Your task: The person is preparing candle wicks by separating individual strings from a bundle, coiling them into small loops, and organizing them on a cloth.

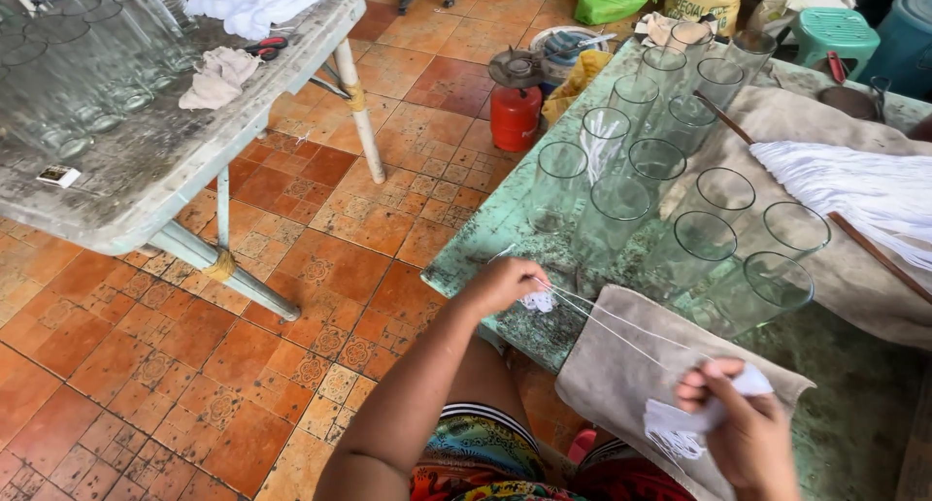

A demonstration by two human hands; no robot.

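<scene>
The left hand (505,283) is closed, pinching the end of white strings (607,326) at a small white tuft by the table (485,234) edge. The right hand (743,428) grips a white bundle (680,428) of string, fingers curled round it. The strings run taut between both hands, above a grey cloth (612,375). Just beyond stand rows of empty glasses (670,181). A white mop head (864,185) lies on the right. A red gas canister (515,113) sits on the tiled floor (291,268)

Counted on green worktable (485,231): thirteen clear tall drinking glasses (609,219). One red gas canister stove (515,103) on floor. Two teal plastic stools (835,33). One red-handled scissors (264,46).
</scene>
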